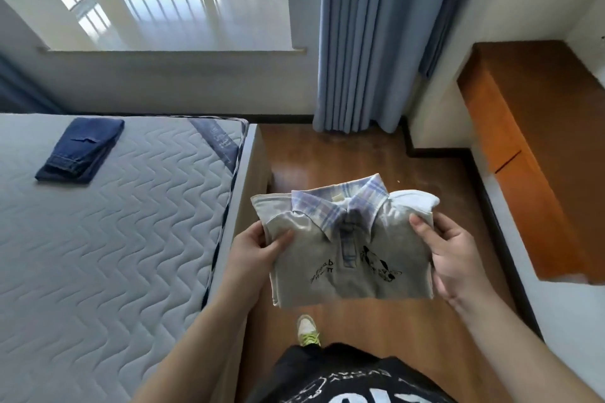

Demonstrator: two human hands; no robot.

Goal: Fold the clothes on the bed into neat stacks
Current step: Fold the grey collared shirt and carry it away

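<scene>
A folded grey polo shirt (347, 258) with a plaid collar and black prints is held in the air over the wooden floor, to the right of the bed. My left hand (255, 249) grips its left edge, thumb on top. My right hand (455, 252) grips its right edge, thumb on the fabric. A white sleeve bulges out at the shirt's upper right corner. Folded dark blue jeans (82, 150) lie on the grey quilted mattress (114, 239) near its far end.
The bed's wooden frame (248, 180) runs beside my left arm. A blue curtain (376, 42) hangs ahead by the window. An orange-brown wooden cabinet (523, 157) stands along the right wall. My shoe (307, 330) is on the floor below the shirt.
</scene>
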